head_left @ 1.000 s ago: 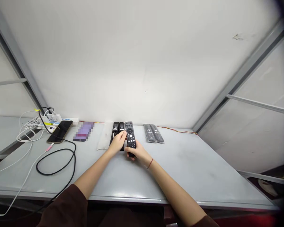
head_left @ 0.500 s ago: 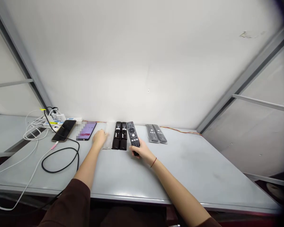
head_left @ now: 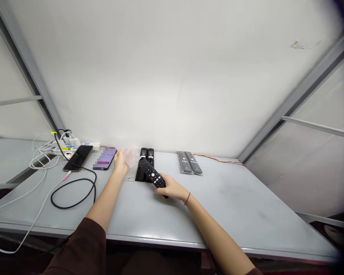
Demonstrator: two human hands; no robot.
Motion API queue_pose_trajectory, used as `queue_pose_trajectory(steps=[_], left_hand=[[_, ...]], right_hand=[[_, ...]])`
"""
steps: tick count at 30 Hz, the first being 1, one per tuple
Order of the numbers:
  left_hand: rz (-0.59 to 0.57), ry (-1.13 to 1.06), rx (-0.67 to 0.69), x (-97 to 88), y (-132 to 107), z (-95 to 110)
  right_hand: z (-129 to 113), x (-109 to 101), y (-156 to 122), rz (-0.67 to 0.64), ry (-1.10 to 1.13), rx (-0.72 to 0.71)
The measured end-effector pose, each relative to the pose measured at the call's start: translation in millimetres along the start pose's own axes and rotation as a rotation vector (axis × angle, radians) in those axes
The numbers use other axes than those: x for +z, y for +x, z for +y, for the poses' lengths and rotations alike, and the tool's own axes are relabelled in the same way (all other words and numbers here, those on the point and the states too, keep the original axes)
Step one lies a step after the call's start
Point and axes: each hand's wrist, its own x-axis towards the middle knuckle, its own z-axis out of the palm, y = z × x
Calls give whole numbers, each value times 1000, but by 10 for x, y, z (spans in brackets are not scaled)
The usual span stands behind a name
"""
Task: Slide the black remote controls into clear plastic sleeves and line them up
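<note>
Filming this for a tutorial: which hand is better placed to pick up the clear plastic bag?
Left, probably: the left hand touches the clear plastic bag, while the right hand is occupied holding the black remote control.

**Nothing legible anywhere in view**

Markings on the black remote control (head_left: 152,175) at centre were too small to read, the purple phone screen (head_left: 104,159) at left was pixelated, and labels on the power strip (head_left: 74,149) at far left stayed unreadable.

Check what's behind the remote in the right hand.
Behind the held remote in the right hand: two black remotes side by side, tops and bottom ends showing, middles covered.
</note>
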Motion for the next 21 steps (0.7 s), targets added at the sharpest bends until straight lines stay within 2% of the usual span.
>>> queue_pose_trajectory(steps=[9, 21], left_hand=[[-17, 12, 15, 6, -29, -110], [2, 9, 22, 4, -63, -78]], right_hand=[[29, 16, 2, -66, 1, -42], [-4, -3, -10, -23, -6, -50]])
